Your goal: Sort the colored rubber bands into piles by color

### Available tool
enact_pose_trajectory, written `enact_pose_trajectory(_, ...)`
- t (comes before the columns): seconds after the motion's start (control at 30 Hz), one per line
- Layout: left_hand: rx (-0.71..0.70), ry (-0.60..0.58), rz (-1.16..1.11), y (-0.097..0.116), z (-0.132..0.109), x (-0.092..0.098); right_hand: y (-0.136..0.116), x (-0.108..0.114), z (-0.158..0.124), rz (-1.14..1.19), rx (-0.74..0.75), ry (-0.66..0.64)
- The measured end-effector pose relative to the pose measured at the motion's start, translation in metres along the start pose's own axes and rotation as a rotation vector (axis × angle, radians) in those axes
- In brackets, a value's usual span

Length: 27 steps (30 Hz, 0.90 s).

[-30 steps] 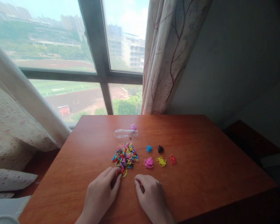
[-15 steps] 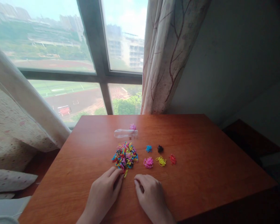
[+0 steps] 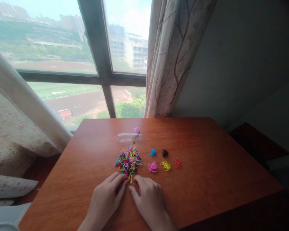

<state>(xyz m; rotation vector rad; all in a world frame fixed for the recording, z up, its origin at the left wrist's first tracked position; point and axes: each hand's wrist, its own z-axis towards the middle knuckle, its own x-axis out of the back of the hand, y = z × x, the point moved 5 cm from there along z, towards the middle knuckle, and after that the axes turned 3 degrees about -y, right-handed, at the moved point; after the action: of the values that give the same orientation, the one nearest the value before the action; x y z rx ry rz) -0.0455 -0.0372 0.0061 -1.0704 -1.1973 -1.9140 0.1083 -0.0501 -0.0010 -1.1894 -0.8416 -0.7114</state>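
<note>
A mixed heap of small coloured rubber bands (image 3: 128,159) lies on the table in front of me. My left hand (image 3: 108,194) rests at its near edge, thumb and forefinger pinched together, with a bit of red band showing at the tips. Just right of those fingertips, a yellow rubber band (image 3: 130,179) sticks out of the heap. My right hand (image 3: 148,195) is beside it, thumb and forefinger a little apart and nothing seen between them. To the right are small separate piles: blue (image 3: 153,153), black (image 3: 165,153), pink (image 3: 152,167), yellow (image 3: 166,166) and red (image 3: 177,163).
Behind the heap lies a clear plastic bottle-shaped container (image 3: 128,137), with a pink-purple piece (image 3: 136,130) by it. The brown wooden table (image 3: 207,160) stands against a window with curtains (image 3: 168,64) on both sides.
My right hand has moved left, close to the left fingertips and the yellow band. The left hand stays at the heap's edge. The piles look the same.
</note>
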Motion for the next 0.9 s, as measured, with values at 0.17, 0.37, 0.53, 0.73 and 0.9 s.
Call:
enact_pose_trajectory(0.17, 0.008, -0.014, 0.0, -0.001, 0.001, 0.0, -0.004, -0.004, 0.005, -0.019, 0.022, 0.011)
enact_pose_trajectory(0.37, 0.011, -0.02, -0.012, -0.001, 0.001, 0.0, 0.003, 0.003, 0.0, 0.045, 0.016, 0.096)
enact_pose_trajectory(0.53, 0.019, -0.028, -0.019, 0.0, 0.0, 0.001, 0.036, 0.024, -0.005, 0.096, -0.049, 0.19)
enact_pose_trajectory(0.73, 0.0, -0.013, -0.028, 0.0, 0.0, 0.003, 0.095, 0.061, -0.01, 0.035, -0.193, 0.311)
enact_pose_trajectory(0.9, -0.011, -0.007, -0.025, 0.001, 0.001, 0.003, 0.112, 0.067, -0.009, -0.021, -0.235, 0.302)
